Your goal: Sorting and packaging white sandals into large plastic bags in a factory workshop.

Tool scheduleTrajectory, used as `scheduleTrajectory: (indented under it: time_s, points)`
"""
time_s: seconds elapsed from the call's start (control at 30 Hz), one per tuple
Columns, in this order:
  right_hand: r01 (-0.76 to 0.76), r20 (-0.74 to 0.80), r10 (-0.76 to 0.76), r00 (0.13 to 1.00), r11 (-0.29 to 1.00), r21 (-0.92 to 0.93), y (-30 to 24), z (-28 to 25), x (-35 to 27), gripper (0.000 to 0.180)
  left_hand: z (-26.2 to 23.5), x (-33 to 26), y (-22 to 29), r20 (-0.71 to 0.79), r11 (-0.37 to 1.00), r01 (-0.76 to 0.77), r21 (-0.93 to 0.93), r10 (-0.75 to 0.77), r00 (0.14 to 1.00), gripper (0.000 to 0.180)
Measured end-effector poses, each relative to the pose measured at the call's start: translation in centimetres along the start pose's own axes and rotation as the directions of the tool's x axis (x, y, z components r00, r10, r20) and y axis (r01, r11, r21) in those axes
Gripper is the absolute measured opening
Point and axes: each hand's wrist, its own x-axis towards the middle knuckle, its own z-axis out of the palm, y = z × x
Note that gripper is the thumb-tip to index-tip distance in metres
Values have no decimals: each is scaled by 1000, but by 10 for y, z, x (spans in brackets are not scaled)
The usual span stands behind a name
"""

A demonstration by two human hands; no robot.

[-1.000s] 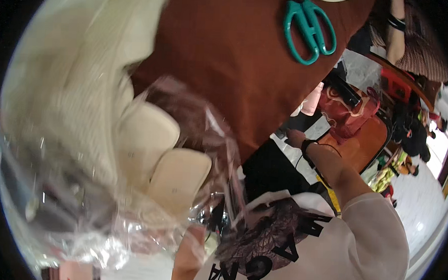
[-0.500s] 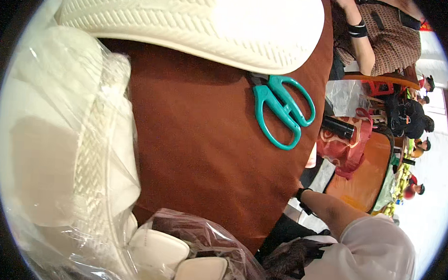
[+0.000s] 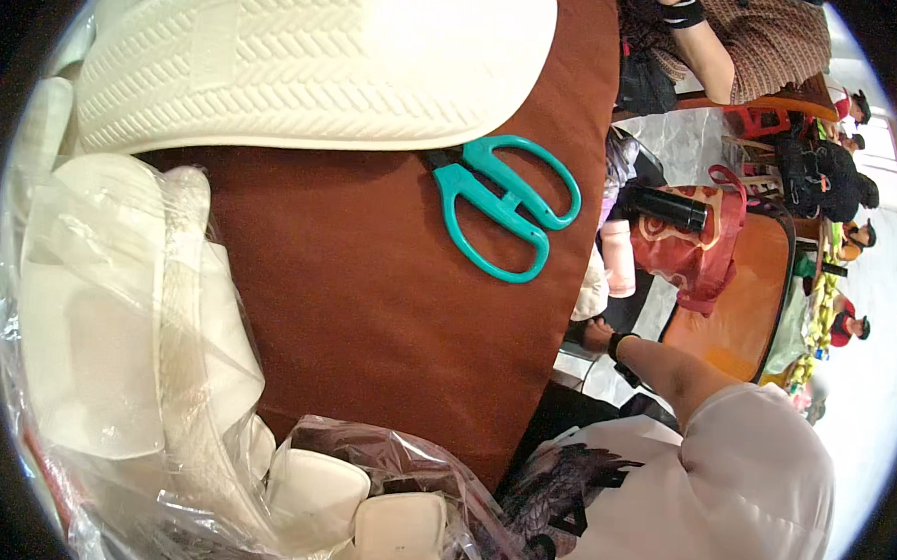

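Neither my left hand nor my right hand shows in the head view. A cream shoe sole [image 3: 307,74] with a herringbone tread lies across the top left on the brown tablecloth [image 3: 366,336]. Beside its edge are scissors with teal handles [image 3: 512,208]; their blades are mostly hidden by the sole. Clear plastic bags [image 3: 230,471] cover more cream sole-shaped pieces [image 3: 97,305] along the left side. Two small rounded cream pads [image 3: 397,533] sit in the clear plastic at the bottom.
The room appears sideways. A person in a white shirt [image 3: 730,472] reaches an arm past the table's edge; another in brown patterned clothing [image 3: 769,44] is at top right. Beyond the edge are a red bag [image 3: 690,256], a black cylinder [image 3: 667,206], a pink bottle [image 3: 618,257] and an orange chair [image 3: 732,327].
The view has shifted, so the sole and scissors appear further left. The white-shirted person's hand and the pink bottle show more fully. No object has visibly been taken hold of on the table.
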Motion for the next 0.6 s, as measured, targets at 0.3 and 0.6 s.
scheduleTrajectory:
  time_s: [0.3, 0.6]
  points:
    - [188, -194, -231, 953, 958, -218, 54, 24, 23, 49, 4, 33, -4, -91, 977, 84, 195, -67, 994, 36]
    - [386, -269, -449, 852, 887, -254, 15, -35, -27, 28, 12, 24, -7, -177, 868, 206, 451, -140, 974, 36]
